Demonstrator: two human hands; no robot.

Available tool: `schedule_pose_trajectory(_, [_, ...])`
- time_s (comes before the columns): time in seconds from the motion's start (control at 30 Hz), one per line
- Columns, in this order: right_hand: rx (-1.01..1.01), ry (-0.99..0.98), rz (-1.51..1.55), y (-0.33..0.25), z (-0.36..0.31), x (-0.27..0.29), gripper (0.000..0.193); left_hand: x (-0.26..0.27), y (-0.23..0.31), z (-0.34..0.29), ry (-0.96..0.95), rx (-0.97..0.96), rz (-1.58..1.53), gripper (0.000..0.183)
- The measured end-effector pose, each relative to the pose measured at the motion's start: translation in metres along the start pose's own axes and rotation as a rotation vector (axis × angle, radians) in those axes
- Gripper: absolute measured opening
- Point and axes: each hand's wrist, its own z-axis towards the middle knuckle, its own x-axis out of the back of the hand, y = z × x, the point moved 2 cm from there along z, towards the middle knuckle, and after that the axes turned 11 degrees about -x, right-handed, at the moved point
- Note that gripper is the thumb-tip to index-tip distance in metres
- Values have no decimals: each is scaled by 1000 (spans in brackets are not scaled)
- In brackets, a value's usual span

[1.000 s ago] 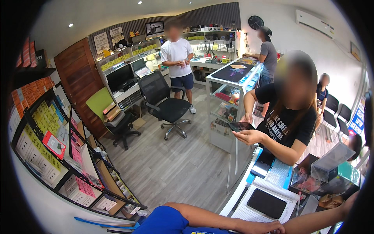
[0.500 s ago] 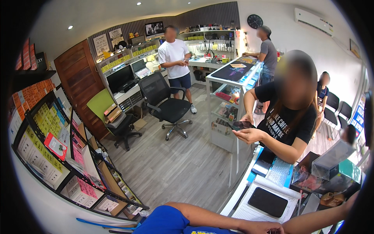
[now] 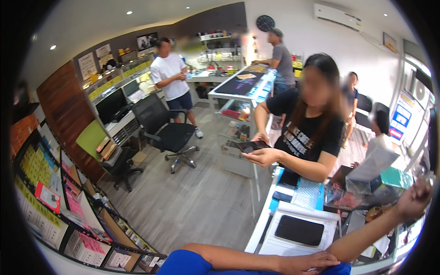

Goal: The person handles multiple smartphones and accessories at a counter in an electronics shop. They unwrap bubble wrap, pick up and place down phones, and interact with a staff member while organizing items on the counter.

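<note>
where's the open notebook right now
In the head view, the open notebook is right of centre near the lower edge, under a black phone, with the left hand below it and bubble wrap above.

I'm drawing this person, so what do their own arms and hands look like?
A short blue sleeve covers the top of the left arm; the rest is bare. The right forearm is bare too. The left hand and right hand are gloveless.
</note>
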Motion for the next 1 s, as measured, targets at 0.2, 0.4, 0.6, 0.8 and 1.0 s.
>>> schedule_pose_trajectory(0.2, [-90,129,-23,67,13,0,30,-16,-10,22,20,-88,-87,66])
schedule_pose_trajectory(0.4, [-171,56,136,89,12,-5,32,-28,-22,64,-130,-108,-112,57])
schedule_pose_trajectory(0.6, [-184,51,136,99,4,-22,33,-28,-20,120,-518,207,-214,58])
schedule_pose_trajectory(0.8, [-165,-43,70,89,-6,-48,35,-28,-37,136,-587,212,-284,64])
schedule_pose_trajectory(1.0, [-45,-68,37,45,-2,-39,35,-21,-30,104,-343,95,-344,60])
